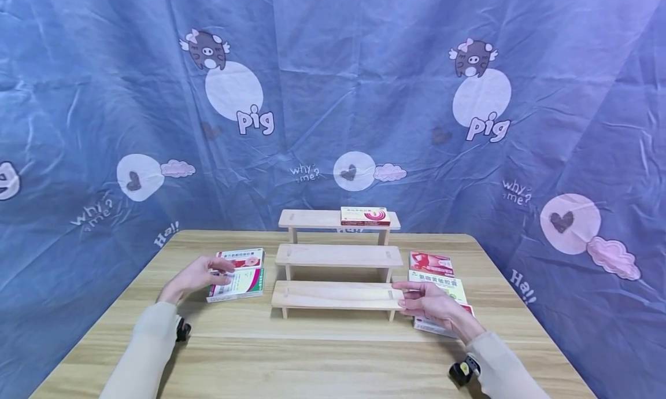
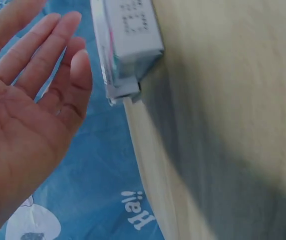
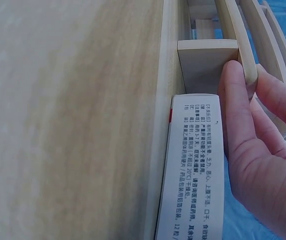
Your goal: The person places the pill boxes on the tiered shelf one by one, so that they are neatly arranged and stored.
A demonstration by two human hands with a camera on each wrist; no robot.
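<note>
A three-step wooden stand (image 1: 333, 295) is set on the table. My right hand (image 1: 432, 303) pinches the right end of its lowest step, thumb and fingers on either side of the board (image 3: 251, 80) in the right wrist view. My left hand (image 1: 195, 279) is held over the left medicine boxes, fingers slightly bent and nothing in its grasp. Beneath it lie a white-and-green box (image 1: 236, 286) and, behind that, a red-and-white box (image 1: 247, 262). In the left wrist view the palm (image 2: 27, 120) shows beside the box ends (image 2: 132, 25), apart from them.
One medicine box (image 1: 364, 215) lies on the top step, toward its right. Right of the stand are a red box (image 1: 432, 263), a white-and-green box (image 1: 442, 286) and a white box (image 3: 193, 165) partly behind my right hand. A blue printed curtain (image 1: 322, 98) hangs behind the table (image 1: 312, 358).
</note>
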